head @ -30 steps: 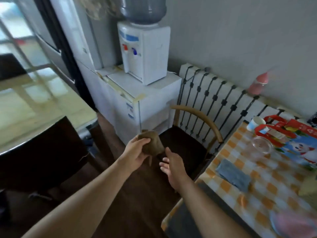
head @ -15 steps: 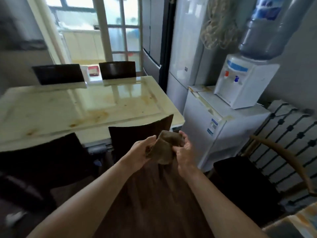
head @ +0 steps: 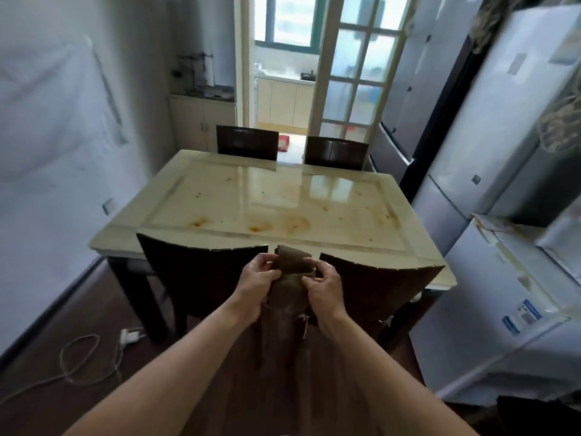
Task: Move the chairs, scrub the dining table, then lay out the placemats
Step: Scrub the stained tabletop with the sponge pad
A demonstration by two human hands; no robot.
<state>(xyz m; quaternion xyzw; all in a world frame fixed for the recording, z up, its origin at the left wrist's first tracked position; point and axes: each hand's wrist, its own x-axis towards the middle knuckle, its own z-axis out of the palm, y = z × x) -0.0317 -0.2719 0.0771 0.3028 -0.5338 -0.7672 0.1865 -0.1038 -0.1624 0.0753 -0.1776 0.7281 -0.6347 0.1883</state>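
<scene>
Both forearms stretched forward, left hand [head: 256, 275] and right hand [head: 325, 286] pinching one brown cloth [head: 290, 278] between fingers, just before the stained counter [head: 283, 209]. Four dark chairs [head: 201, 272] tucked in: two near, two far.

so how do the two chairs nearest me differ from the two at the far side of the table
The near chairs have curved top edges with worn, chipped trim; the far chairs have straight, intact tops. The near chairs show their backs to the camera, the far chairs their fronts. All four are dark and pushed in against the stained dining table.
</scene>
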